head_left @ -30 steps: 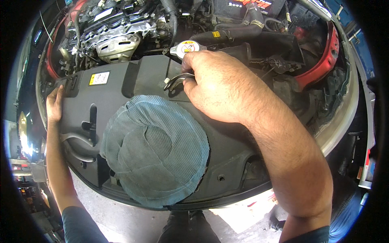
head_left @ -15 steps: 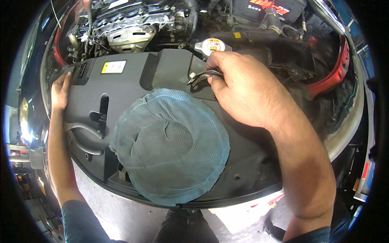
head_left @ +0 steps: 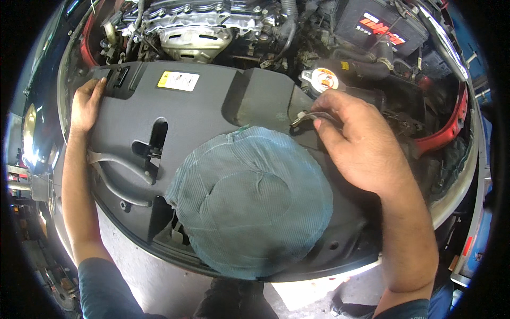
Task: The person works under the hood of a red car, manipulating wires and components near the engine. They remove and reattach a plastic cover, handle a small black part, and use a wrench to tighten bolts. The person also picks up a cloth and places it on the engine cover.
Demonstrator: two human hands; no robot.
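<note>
My right hand (head_left: 361, 138) pinches a small curved metal tool (head_left: 321, 115) that looks like pliers, between thumb and fingers. Its narrow tip meets a small pale clip (head_left: 302, 114) on the black plastic cover (head_left: 199, 111) at the front of an engine bay. Most of the tool is hidden behind the fingers. At the cover's left end, my left hand (head_left: 86, 106) is closed on the edge, with its thumb side on top and the other fingers partly out of sight. Between my arms a round blue-grey ribbed cloth (head_left: 252, 202) lies on the cover.
Grey curved handles of another tool (head_left: 119, 178) lie on the cover beside my left forearm. Beyond the cover are the engine (head_left: 196, 24), a radiator cap (head_left: 324, 80) and a black battery (head_left: 380, 29). A red body panel (head_left: 443, 127) edges the right side.
The whole view has shifted, so the cover and cloth appear farther right and slightly lower. My right hand still has the tool's tip at the clip. My left hand stays on the cover's edge.
</note>
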